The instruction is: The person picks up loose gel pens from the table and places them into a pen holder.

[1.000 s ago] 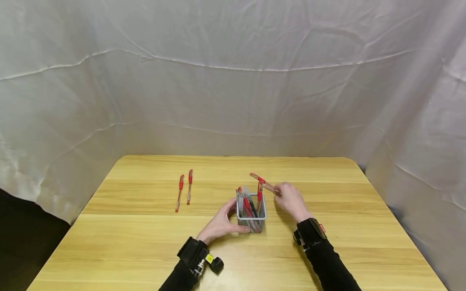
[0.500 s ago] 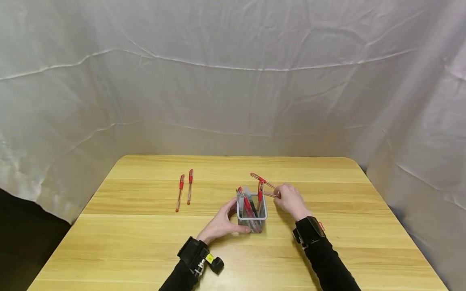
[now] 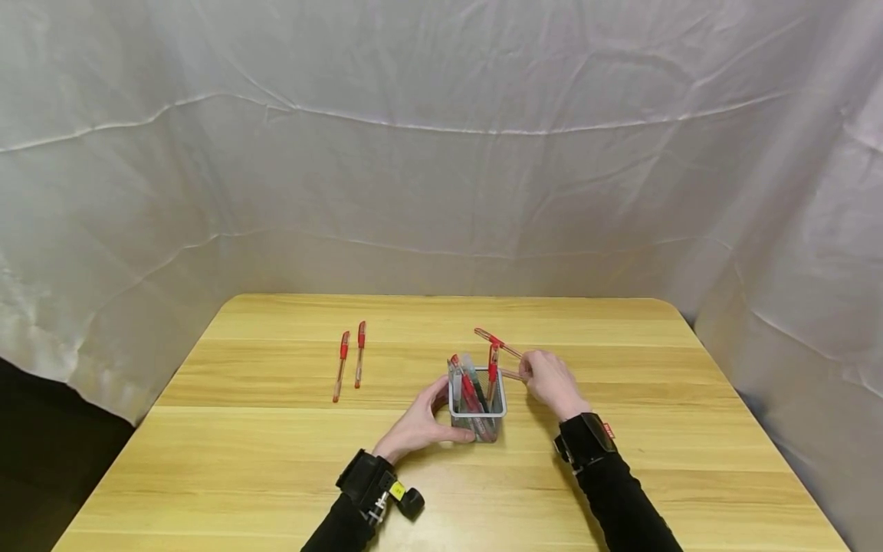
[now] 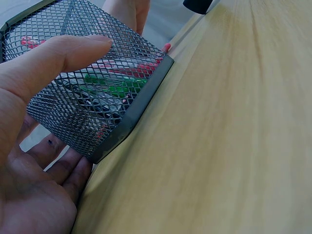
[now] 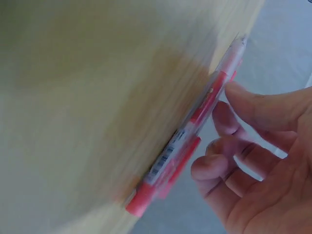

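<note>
My left hand (image 3: 417, 423) holds a square mesh pen holder (image 3: 477, 415), its thumb across the near wall and its fingers round the other side. In the left wrist view the mesh cup (image 4: 105, 114) stands on the table, with red and green showing through. Several pens, including a red-capped pen (image 3: 493, 362), lean inside. Right of the cup, my right hand (image 3: 549, 381) pinches a red pen (image 3: 511, 375) partly hidden behind the cup. In the right wrist view thumb and index finger meet at its barrel. Another red-capped pen (image 3: 489, 336) reaches up-left from the same fingers.
Two red-capped pens (image 3: 341, 366) lie side by side on the left of the wooden table (image 3: 276, 460). A pale cloth (image 3: 441, 176) hangs behind and around the table. Both wrists wear black straps (image 3: 586, 441) with cameras.
The two pens at my right hand have spread apart, the lower one swinging toward the cup and the near side. My left hand and the cup keep their place.
</note>
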A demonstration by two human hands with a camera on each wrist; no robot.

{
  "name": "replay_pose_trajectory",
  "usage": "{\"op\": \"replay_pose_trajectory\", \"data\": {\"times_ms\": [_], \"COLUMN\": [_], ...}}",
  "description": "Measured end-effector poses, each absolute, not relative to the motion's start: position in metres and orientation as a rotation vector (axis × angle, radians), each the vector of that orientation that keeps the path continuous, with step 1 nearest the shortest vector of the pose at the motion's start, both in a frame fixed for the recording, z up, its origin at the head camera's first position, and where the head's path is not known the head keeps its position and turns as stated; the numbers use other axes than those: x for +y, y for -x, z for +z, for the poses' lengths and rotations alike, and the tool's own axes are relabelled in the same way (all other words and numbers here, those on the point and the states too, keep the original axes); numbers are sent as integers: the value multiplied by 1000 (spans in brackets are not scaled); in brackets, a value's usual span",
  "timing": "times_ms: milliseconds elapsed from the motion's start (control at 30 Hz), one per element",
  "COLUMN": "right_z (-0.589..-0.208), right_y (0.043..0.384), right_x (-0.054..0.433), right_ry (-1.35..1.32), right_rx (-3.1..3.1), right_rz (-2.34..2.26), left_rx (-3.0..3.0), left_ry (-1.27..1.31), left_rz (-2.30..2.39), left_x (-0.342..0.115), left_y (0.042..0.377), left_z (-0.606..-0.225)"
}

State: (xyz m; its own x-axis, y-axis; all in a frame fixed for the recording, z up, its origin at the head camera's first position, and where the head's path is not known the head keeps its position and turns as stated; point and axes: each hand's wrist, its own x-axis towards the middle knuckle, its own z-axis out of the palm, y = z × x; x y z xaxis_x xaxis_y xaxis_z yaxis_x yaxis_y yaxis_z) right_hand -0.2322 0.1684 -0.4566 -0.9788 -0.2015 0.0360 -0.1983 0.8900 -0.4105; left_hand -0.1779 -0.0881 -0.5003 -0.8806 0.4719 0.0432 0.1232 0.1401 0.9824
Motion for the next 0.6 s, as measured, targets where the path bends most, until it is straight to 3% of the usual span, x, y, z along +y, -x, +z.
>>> {"op": "replay_pose_trajectory", "data": {"times_ms": [600], "right_z": [-455], "right_y": [229], "right_x": [174], "right_ry": [349], "right_rx": [3015], "right_rz": [-723], "left_rx": [2139], "left_ry": [-576], "left_rz": [1809], "left_x": [-88], "left_y": [178], "left_z": [-501]}}
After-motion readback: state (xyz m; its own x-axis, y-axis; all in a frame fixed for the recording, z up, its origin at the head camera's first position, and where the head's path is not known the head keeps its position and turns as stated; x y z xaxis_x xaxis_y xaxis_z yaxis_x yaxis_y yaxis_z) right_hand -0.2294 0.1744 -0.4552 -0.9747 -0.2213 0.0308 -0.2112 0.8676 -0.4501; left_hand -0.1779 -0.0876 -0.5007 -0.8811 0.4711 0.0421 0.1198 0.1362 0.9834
